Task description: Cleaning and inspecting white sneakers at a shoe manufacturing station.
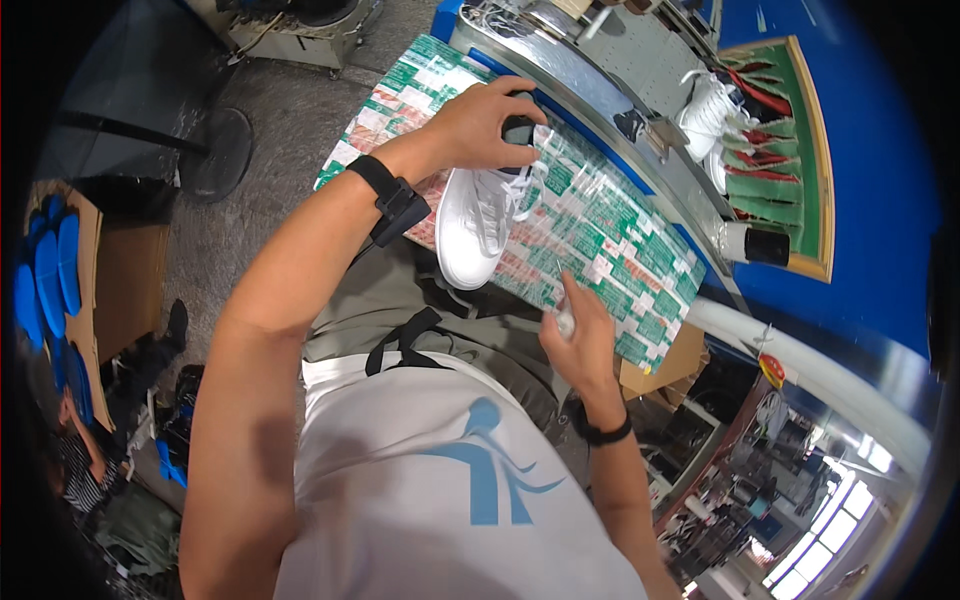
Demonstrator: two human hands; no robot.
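Note:
My left hand (485, 128) grips a white lace-up sneaker (468, 225) at its dark heel and collar end. The toe points toward my body, and loose white laces hang at the shoe's right side. To the right and nearer me, my right hand (582, 335) is closed around a small tool with a pale handle (566, 322). A thin tip seems to stick out past the index finger, but its exact kind is too small to tell. The tool is apart from the sneaker. Beneath both hands lies a work board (640, 270) covered in green, white and red printed sheeting.
Beyond the board runs a metal-edged machine bench (600, 85). More white shoes (708, 115) sit there beside a wood-framed green tray (825, 200) with red and green pieces. At the left, a cardboard box (92, 290) holds blue insole-shaped pieces, and another person (85, 455) is nearby.

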